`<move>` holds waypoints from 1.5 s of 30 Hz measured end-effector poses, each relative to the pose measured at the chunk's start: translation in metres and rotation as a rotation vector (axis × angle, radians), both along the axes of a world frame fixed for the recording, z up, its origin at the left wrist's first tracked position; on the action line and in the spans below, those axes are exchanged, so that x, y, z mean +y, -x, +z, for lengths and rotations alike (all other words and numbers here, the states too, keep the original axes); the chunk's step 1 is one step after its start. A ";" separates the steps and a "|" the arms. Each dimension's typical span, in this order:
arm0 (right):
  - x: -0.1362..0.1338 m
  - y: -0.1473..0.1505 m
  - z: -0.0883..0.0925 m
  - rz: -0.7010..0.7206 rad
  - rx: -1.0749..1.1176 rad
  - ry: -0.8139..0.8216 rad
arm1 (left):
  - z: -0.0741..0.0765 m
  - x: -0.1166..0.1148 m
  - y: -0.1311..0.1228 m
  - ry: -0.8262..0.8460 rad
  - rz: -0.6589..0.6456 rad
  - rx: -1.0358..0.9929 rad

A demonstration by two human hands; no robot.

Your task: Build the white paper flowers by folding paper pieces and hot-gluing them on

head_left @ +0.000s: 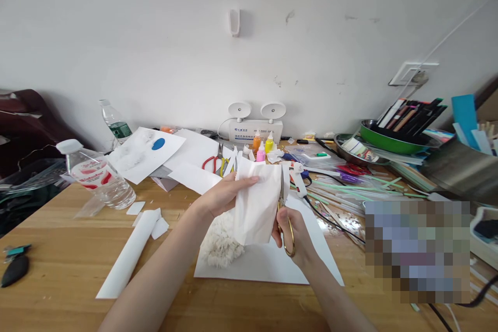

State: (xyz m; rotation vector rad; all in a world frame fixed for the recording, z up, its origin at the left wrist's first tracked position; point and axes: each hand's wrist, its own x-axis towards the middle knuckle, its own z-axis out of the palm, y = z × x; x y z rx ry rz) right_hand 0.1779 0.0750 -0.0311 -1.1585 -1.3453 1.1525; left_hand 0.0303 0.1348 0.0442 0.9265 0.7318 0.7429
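My left hand [227, 193] pinches a folded piece of white tissue-like paper [257, 207], thumb across its front. Gold-handled scissors [289, 238] are in my right hand [293, 228], their blades upright along the right edge of the folded paper, with a narrow strip of it beyond them. Below the hands, a large white sheet [272, 267] lies on the wooden table [70, 280]. A fluffy off-white pile [222, 244] rests on that sheet, partly hidden behind my left hand and the held paper.
On the left stand a water bottle [99, 176] and a rolled white paper [130, 254]. Farther back are pliers [220, 158], small paint bottles [260, 152] and a glue gun [298, 181]. Thin straws [338, 189] and a green bowl of markers [392, 137] crowd the right.
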 end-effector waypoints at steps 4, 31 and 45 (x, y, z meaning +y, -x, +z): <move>0.001 0.001 -0.003 -0.014 0.034 0.029 | 0.001 -0.001 -0.001 -0.005 -0.001 -0.010; 0.002 0.002 0.003 -0.048 0.008 0.145 | 0.000 0.001 0.000 0.016 0.015 0.019; 0.002 0.002 0.009 -0.025 0.016 0.151 | -0.007 0.005 -0.004 0.111 0.127 0.018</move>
